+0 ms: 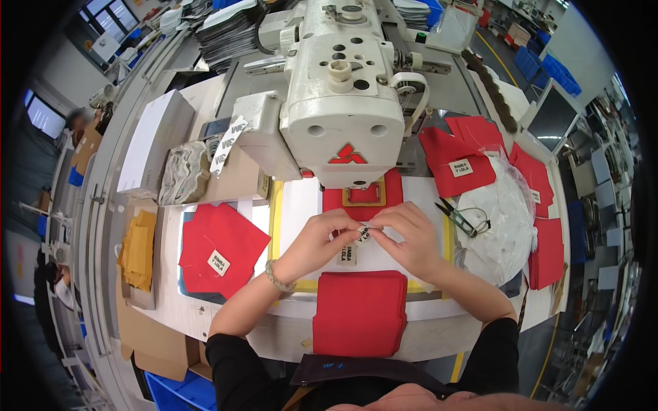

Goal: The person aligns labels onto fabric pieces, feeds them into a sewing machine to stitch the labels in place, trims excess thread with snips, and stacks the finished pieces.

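Both hands meet just in front of the white sewing machine [343,130]. My left hand [319,240] and my right hand [411,240] pinch a small white fabric label [364,235] with dark print between their fingertips. Just below the fingers, more labels [347,256] lie on the white work plate [301,205]. Under the machine head, a red fabric piece [393,196] lies beneath a yellow rectangular frame [364,203]. Nearer to me sits a neat stack of red fabric pieces [360,312]. Right of my right hand are thread snips [458,218] with dark blades.
At left, red pieces [226,240] with a label lie beside an open box of yellow pieces [139,250]. Behind them stand a long white box [156,144] and a cardboard tray [233,181]. At right are a clear plastic bag [504,233], labelled red pieces [459,168] and a monitor [552,116].
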A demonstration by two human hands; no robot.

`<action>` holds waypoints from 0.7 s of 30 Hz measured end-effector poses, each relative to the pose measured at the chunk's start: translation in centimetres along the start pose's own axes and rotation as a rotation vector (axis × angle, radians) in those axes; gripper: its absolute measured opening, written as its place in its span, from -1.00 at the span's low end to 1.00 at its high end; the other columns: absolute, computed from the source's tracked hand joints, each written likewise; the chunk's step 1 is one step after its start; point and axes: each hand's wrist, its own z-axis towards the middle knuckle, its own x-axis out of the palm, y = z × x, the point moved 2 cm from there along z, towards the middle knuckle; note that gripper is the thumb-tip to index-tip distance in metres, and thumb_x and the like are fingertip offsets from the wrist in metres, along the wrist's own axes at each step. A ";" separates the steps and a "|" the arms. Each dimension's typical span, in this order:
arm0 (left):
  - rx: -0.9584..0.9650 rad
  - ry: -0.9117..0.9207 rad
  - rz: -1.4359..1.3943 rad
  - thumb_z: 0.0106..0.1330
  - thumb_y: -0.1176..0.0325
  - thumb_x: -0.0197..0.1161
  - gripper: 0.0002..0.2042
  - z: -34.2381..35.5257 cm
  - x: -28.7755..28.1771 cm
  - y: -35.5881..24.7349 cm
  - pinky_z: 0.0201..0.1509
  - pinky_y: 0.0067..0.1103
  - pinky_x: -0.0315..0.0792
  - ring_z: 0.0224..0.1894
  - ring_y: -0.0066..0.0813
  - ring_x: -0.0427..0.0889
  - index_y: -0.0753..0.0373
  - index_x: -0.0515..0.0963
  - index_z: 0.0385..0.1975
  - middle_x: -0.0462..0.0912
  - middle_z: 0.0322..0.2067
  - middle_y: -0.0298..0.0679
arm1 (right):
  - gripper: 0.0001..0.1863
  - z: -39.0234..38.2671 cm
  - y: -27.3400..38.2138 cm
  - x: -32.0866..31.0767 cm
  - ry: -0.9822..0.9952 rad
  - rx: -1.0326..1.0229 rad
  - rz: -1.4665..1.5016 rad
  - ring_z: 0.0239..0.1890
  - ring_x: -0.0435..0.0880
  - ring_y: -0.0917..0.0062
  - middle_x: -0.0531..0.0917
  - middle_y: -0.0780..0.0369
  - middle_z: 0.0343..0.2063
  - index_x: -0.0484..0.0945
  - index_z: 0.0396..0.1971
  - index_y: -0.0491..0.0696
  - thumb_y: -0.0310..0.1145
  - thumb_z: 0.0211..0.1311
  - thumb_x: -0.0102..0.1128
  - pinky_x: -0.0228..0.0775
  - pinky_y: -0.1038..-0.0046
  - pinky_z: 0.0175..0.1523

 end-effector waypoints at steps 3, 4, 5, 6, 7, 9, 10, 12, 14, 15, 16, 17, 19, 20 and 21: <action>0.050 0.021 0.064 0.31 0.46 0.24 -0.87 0.2 -0.3 0.0 -0.34 -0.59 0.37 -0.42 -0.49 0.48 0.34 0.62 -0.22 0.54 -0.41 -0.25 | -0.86 0.4 0.0 0.0 0.079 0.097 0.052 -0.36 0.61 0.52 0.67 0.26 -0.42 0.62 -0.41 -0.08 -0.49 0.03 0.43 0.42 0.50 -0.25; 0.059 0.029 0.084 0.32 0.45 0.21 -0.86 0.4 -0.4 0.0 -0.36 -0.56 0.37 -0.44 -0.45 0.49 0.35 0.61 -0.22 0.54 -0.40 -0.22 | -0.87 0.4 -0.2 0.0 0.116 0.191 0.141 -0.37 0.61 0.56 0.68 0.26 -0.43 0.62 -0.40 -0.09 -0.50 0.04 0.42 0.42 0.53 -0.25; 0.059 0.028 0.082 0.32 0.45 0.21 -0.86 0.5 -0.5 0.1 -0.36 -0.56 0.37 -0.44 -0.45 0.49 0.35 0.61 -0.22 0.54 -0.40 -0.22 | -0.87 0.3 -0.3 0.0 0.152 0.286 0.229 -0.38 0.61 0.59 0.69 0.26 -0.43 0.63 -0.40 -0.10 -0.52 0.05 0.41 0.42 0.55 -0.24; 0.063 0.027 0.102 0.31 0.45 0.23 -0.85 0.6 -0.6 0.1 -0.34 -0.56 0.39 -0.43 -0.46 0.50 0.35 0.60 -0.21 0.53 -0.39 -0.22 | -0.87 0.4 -0.3 -0.1 0.153 0.286 0.229 -0.38 0.61 0.59 0.69 0.26 -0.43 0.63 -0.40 -0.10 -0.52 0.05 0.41 0.42 0.55 -0.24; 0.067 0.026 0.122 0.30 0.45 0.24 -0.85 0.6 -0.6 0.2 -0.32 -0.56 0.41 -0.41 -0.47 0.50 0.35 0.60 -0.20 0.53 -0.38 -0.22 | -0.84 0.4 -0.6 0.0 0.191 0.396 0.322 -0.38 0.61 0.63 0.68 0.28 -0.43 0.61 -0.34 -0.10 -0.53 0.07 0.39 0.41 0.59 -0.24; 0.072 -0.010 0.079 0.28 0.47 0.27 -0.83 0.7 -0.6 -0.1 -0.29 -0.59 0.41 -0.40 -0.52 0.49 0.35 0.58 -0.17 0.53 -0.39 -0.27 | -0.81 0.4 -1.1 0.1 0.229 0.509 0.414 -0.38 0.60 0.67 0.68 0.30 -0.43 0.59 -0.28 -0.11 -0.54 0.08 0.37 0.41 0.62 -0.23; 0.076 -0.045 0.037 0.27 0.50 0.29 -0.80 0.8 -0.5 -0.1 -0.25 -0.63 0.42 -0.39 -0.58 0.48 0.34 0.56 -0.14 0.53 -0.40 -0.31 | -0.75 0.3 -1.6 0.2 0.238 0.586 0.544 -0.36 0.59 0.70 0.66 0.32 -0.41 0.55 -0.20 -0.12 -0.56 0.10 0.34 0.40 0.64 -0.21; 0.003 -0.037 -0.030 0.27 0.50 0.30 -0.78 0.8 -0.4 0.5 -0.24 -0.63 0.43 -0.39 -0.61 0.47 0.34 0.53 -0.12 0.54 -0.41 -0.33 | -0.68 0.2 -2.2 0.5 0.247 0.663 0.675 -0.33 0.58 0.74 0.65 0.33 -0.39 0.51 -0.12 -0.13 -0.59 0.11 0.32 0.39 0.67 -0.19; -0.073 -0.032 -0.095 0.26 0.49 0.32 -0.76 0.6 -0.3 1.5 -0.23 -0.63 0.44 -0.39 -0.65 0.47 0.34 0.50 -0.10 0.54 -0.41 -0.35 | -0.60 0.2 -2.5 0.8 0.230 0.691 0.848 -0.30 0.56 0.73 0.61 0.32 -0.35 0.43 -0.02 -0.15 -0.61 0.12 0.29 0.39 0.67 -0.16; -0.076 -0.047 -0.153 0.27 0.49 0.32 -0.75 0.6 -0.2 1.8 -0.23 -0.64 0.43 -0.39 -0.66 0.47 0.33 0.48 -0.10 0.55 -0.42 -0.36 | -0.60 0.3 -2.6 0.9 0.232 0.692 0.849 -0.30 0.56 0.73 0.61 0.32 -0.35 0.43 -0.02 -0.15 -0.61 0.12 0.29 0.39 0.67 -0.16; -0.079 -0.063 -0.211 0.28 0.48 0.32 -0.74 0.6 -0.2 2.1 -0.24 -0.65 0.43 -0.39 -0.68 0.47 0.33 0.46 -0.09 0.56 -0.42 -0.37 | -0.62 0.3 -2.6 1.0 0.243 0.702 0.849 -0.29 0.56 0.74 0.61 0.31 -0.34 0.44 -0.03 -0.15 -0.62 0.13 0.28 0.39 0.67 -0.15; -0.081 -0.065 -0.212 0.28 0.48 0.32 -0.74 0.6 -0.2 2.3 -0.24 -0.65 0.43 -0.39 -0.68 0.47 0.33 0.46 -0.09 0.56 -0.42 -0.37 | -0.64 0.3 -2.7 1.1 0.254 0.712 0.850 -0.28 0.55 0.74 0.61 0.31 -0.33 0.45 -0.05 -0.15 -0.63 0.13 0.26 0.38 0.67 -0.15; -0.055 -0.076 -0.134 0.28 0.42 0.30 -0.82 0.8 -0.2 2.0 -0.33 -0.65 0.45 -0.45 -0.62 0.51 0.34 0.50 -0.22 0.59 -0.47 -0.30 | -0.63 -0.1 -3.4 1.3 0.280 0.709 0.848 -0.29 0.55 0.74 0.61 0.31 -0.33 0.45 -0.04 -0.16 -0.62 0.13 0.27 0.39 0.67 -0.15; -0.055 -0.075 -0.137 0.28 0.42 0.30 -0.82 1.0 -0.2 1.9 -0.33 -0.65 0.45 -0.45 -0.62 0.51 0.34 0.50 -0.22 0.59 -0.47 -0.30 | -0.63 -0.2 -3.7 1.4 0.306 0.703 0.848 -0.29 0.56 0.74 0.62 0.31 -0.33 0.46 -0.04 -0.16 -0.62 0.13 0.28 0.39 0.67 -0.16; -0.052 -0.079 -0.073 0.29 0.41 0.29 -0.85 1.0 -0.3 1.9 -0.34 -0.65 0.44 -0.45 -0.62 0.51 0.35 0.52 -0.28 0.58 -0.49 -0.30 | -0.63 -0.2 -3.7 1.5 0.308 0.704 0.849 -0.29 0.56 0.74 0.62 0.31 -0.33 0.46 -0.04 -0.16 -0.62 0.13 0.28 0.39 0.67 -0.16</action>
